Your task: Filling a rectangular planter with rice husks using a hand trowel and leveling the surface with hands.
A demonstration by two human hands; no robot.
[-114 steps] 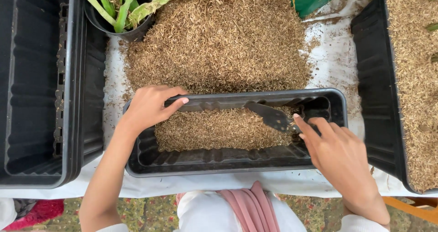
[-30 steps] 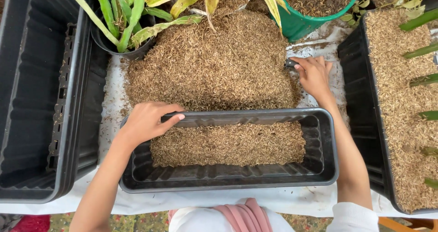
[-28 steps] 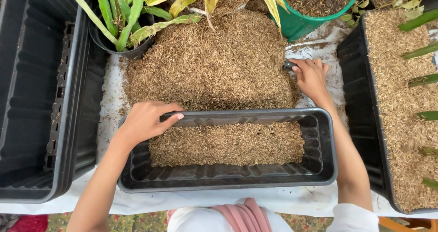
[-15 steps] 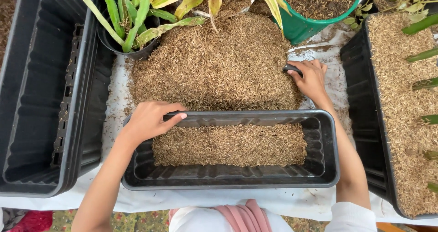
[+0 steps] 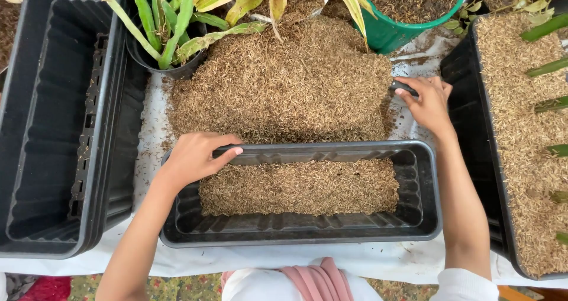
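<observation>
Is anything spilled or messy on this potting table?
Yes. Brown husks lie heaped straight on the white table cover, with loose bits and brown smears scattered around the heap, beside the right hand. The black planter that the left hand steadies sits level and looks intact.

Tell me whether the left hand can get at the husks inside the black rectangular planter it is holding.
Probably yes. The left hand grips the far rim of the black rectangular planter, fingers curled over the edge, and the brown husk layer lies uncovered just below it with nothing between.
</observation>
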